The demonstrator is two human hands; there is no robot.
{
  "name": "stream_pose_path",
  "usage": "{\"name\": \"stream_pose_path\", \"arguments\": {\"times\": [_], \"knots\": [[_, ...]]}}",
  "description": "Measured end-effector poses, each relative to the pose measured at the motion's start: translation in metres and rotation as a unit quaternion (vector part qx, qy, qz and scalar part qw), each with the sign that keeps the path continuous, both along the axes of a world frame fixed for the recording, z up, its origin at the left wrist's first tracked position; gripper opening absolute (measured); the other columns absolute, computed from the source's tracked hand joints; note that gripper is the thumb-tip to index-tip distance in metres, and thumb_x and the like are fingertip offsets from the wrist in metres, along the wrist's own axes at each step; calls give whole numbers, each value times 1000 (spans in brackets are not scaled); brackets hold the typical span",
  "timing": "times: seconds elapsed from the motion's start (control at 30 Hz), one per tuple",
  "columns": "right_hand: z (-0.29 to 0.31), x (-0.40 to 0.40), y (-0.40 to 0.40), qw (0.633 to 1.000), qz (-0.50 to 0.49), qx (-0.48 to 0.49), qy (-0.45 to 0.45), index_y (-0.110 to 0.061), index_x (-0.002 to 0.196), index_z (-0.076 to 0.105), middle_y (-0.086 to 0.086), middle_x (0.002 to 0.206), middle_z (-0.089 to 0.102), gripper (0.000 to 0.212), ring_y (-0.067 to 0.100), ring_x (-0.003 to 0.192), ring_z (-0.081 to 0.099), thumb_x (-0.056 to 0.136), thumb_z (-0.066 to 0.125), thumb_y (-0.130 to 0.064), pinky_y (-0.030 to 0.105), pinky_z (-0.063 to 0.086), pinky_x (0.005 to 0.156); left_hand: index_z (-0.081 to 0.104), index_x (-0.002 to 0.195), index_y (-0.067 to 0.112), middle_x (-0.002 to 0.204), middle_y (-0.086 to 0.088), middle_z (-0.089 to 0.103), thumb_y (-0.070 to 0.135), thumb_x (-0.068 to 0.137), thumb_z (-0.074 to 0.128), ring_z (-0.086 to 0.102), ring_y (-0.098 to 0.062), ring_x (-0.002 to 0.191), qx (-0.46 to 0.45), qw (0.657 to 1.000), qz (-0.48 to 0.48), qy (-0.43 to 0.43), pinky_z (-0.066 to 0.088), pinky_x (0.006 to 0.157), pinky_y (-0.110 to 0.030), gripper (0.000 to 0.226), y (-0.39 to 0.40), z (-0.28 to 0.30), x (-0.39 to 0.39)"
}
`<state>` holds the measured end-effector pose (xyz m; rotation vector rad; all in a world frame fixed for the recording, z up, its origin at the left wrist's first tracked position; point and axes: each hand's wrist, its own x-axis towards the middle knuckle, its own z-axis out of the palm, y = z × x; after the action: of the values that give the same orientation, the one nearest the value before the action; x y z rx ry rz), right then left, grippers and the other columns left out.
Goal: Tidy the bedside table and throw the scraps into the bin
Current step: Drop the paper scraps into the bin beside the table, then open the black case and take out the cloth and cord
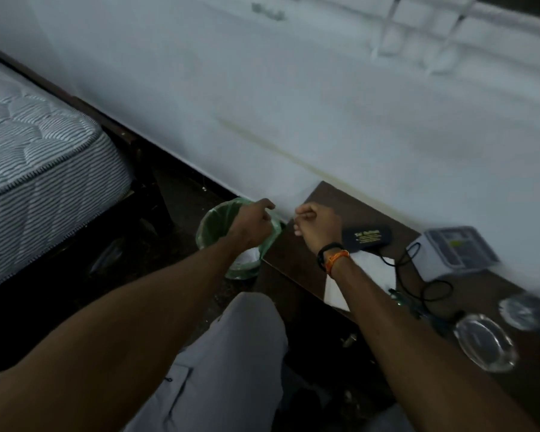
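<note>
A small bin with a green liner [208, 224] stands on the floor against the left end of the brown bedside table [293, 254]. White scraps [250, 256] lie inside the bin. My left hand [256, 221] hovers over the bin's mouth, back up, fingers curled down; its palm is hidden. My right hand [317, 227] is closed in a fist above the table's left corner. A small white scrap [297, 229] pokes out under its fingers.
On the table lie a black case with gold lettering [367, 238], a white sheet of paper [373, 271], a white boxy device [455, 251] with a black cord [430, 286], and two glass ashtrays [483, 342]. A striped mattress [38, 157] is at the left.
</note>
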<state>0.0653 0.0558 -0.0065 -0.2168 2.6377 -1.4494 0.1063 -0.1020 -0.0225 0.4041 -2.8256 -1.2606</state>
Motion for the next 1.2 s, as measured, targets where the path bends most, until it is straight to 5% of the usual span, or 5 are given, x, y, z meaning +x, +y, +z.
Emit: {"name": "stream_pose_path", "arguments": {"times": [0.37, 0.5, 0.7, 0.9, 1.2], "knots": [[18, 47, 140, 987, -157, -37, 25, -40, 75, 62, -3, 82, 71, 25, 20, 78, 70, 86, 66, -18, 45, 60, 72, 65, 114, 0, 100, -16, 70, 1, 87, 57, 66, -26, 89, 8, 988, -134, 81, 50, 82, -31, 28, 133, 35, 12], [17, 62, 177, 976, -211, -49, 22, -20, 93, 67, -3, 76, 65, 8, 17, 72, 68, 93, 62, -14, 43, 60, 72, 65, 115, 10, 98, -10, 72, 5, 86, 59, 69, -25, 89, 40, 985, -157, 58, 57, 79, -37, 30, 170, 27, 3], [7, 66, 213, 966, -256, -15, 21, -27, 82, 69, -2, 85, 72, 15, 19, 82, 69, 86, 65, -13, 43, 60, 76, 66, 112, 11, 89, -5, 70, 5, 92, 57, 66, -16, 74, 79, 982, -154, 79, 51, 57, -14, 23, 200, 13, -5], [-22, 68, 230, 969, -216, 119, 22, -22, 87, 75, -2, 92, 74, 14, 17, 88, 68, 81, 66, -12, 38, 57, 81, 69, 100, 11, 98, -1, 71, 6, 93, 54, 64, -11, 79, 26, 986, -113, 123, 44, 61, -3, 17, 197, -10, -25], [-29, 67, 240, 954, -175, 241, 29, -23, 104, 71, -1, 107, 69, 32, 22, 98, 64, 77, 64, -9, 30, 50, 78, 55, 119, 18, 135, -12, 42, 21, 70, 77, 42, -36, 121, -121, 976, -96, 152, 36, 100, -48, 53, 193, -34, -27]]}}
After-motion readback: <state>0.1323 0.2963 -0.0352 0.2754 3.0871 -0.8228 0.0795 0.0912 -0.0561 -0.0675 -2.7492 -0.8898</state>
